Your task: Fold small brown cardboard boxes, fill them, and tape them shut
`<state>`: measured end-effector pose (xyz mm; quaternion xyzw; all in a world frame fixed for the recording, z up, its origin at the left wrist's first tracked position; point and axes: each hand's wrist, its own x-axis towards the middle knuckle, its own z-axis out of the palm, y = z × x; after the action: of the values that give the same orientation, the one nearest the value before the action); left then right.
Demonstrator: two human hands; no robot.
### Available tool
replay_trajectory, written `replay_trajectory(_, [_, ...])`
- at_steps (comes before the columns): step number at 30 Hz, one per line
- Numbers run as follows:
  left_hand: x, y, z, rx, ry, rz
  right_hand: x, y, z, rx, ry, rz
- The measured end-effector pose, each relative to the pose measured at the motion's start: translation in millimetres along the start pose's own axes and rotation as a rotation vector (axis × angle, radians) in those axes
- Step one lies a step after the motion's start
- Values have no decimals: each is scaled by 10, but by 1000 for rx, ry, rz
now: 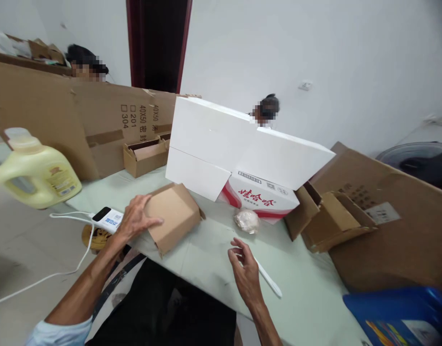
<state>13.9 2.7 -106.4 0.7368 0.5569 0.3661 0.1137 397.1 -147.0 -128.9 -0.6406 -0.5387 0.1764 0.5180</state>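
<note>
A small brown cardboard box (pixel 173 214) lies at a slant near the table's front edge. My left hand (pixel 136 218) grips its left end, the thumb over the top face and the fingers along the far edge. My right hand (pixel 245 266) hovers over the table to the right of the box, fingers loosely bent and apart, holding nothing. Close beside it lies a slim white plastic tool (pixel 269 279), partly hidden behind the hand. Just beyond my right fingers sits a clump wrapped in clear plastic (pixel 247 220); its contents cannot be made out.
A white phone (pixel 107 217) with a cable lies left. Around stand a yellow jug (pixel 40 168), a red-and-white carton (pixel 258 194), white panels (pixel 206 129), open brown boxes (pixel 145 156) and a blue container (pixel 397 315). Two people sit behind the cardboard and panels.
</note>
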Motion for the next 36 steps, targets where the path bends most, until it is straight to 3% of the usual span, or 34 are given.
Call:
replay_trajectory(4, [-228,388,111,-174,-121,229,13,-100,94,-19,-62,-28])
replay_trajectory(6, [-272,452,131,-308,-135,186,-9,-100,114,-25,-108,-19])
replay_trajectory(10, [-292,428,210,-479,-190,-63,-114,-30,142,-2,-193,-6])
replay_trajectory(13, [-337,450,292,-551,-287,-13,-238,34,147,24,-143,-74])
replay_trajectory(18, [-343,587,327,-671,-250,7,-515,89,89,-48,23,-210])
replay_trajectory(22, [-310,701,222,-730,-244,108,-756,134,64,-138,158,-351])
replay_trajectory(27, [-427,788,25,-602,-246,337,-943,114,4,-182,264,-329])
replay_trajectory(31, [-496,790,-135,-565,-312,410,-932,-65,-128,-190,262,-343])
replay_trajectory(36, [-511,809,-304,-525,-436,518,-846,-451,-339,-205,298,-467])
